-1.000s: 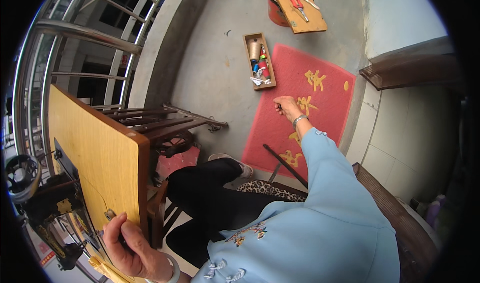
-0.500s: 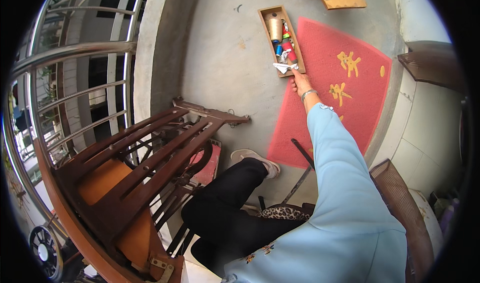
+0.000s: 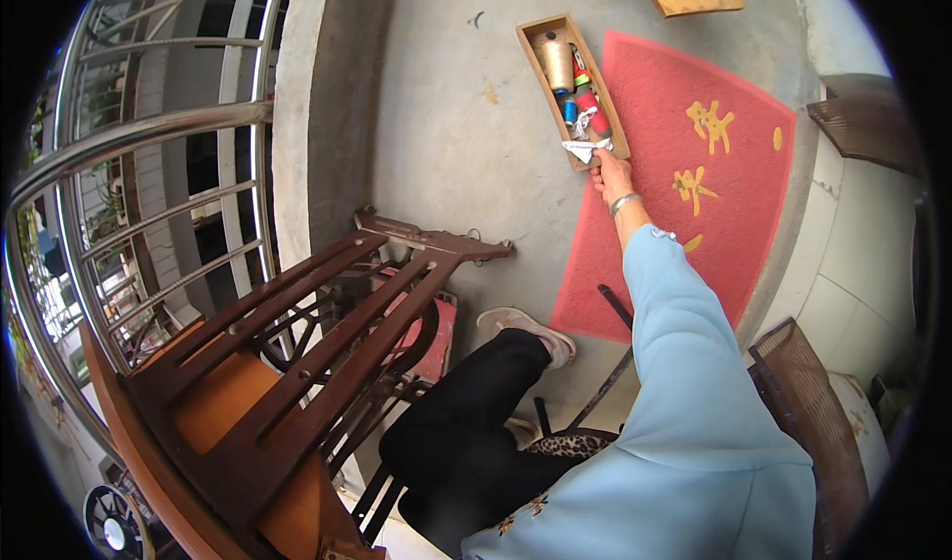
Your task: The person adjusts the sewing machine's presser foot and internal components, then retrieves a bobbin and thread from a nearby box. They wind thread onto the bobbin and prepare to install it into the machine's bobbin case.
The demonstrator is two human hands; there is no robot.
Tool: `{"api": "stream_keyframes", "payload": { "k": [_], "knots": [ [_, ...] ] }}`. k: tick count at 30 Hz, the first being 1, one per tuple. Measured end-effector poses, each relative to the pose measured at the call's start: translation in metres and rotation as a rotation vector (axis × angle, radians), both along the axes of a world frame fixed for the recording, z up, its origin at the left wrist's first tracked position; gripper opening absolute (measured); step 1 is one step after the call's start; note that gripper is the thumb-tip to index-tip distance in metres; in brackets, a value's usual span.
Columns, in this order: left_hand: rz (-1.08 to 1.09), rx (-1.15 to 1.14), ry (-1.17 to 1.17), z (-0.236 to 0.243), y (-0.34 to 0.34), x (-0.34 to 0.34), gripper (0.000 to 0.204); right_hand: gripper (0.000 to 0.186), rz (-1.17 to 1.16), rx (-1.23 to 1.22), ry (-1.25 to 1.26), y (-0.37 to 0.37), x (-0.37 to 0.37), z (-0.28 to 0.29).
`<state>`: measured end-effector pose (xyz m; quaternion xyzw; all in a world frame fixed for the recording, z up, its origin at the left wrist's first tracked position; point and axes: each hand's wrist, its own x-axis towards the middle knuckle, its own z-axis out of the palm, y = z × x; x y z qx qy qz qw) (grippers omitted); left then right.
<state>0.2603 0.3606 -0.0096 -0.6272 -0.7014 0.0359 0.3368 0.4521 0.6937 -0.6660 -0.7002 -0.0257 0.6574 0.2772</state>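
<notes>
My right hand is pinching, it seems, the near end of the wooden box, lying at the left edge of the red mat. My left hand is not showing, so I cannot tell its state. I am judging this the gripping step; the next move is calling for steadiness, since thread spools are lying inside

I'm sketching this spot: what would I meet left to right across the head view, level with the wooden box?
Shiny metal railing, grey concrete ledge, long wooden box, red mat with yellow characters, dark brown panel.
</notes>
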Motion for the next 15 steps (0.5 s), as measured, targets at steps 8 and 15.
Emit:
{"api": "stream_keyframes", "payload": {
  "k": [8, 15],
  "knots": [
    [0.000, -0.081, 0.190, 0.005, 0.009, 0.005, 0.029, 0.025, 0.234, 0.051, -0.049, -0.116, 0.084, 0.042],
    [-0.074, -0.038, -0.107, 0.017, -0.014, -0.009, 0.034, 0.030, 0.391, -0.127, -0.194, -0.171, 0.141, 0.032]
  ]
}}
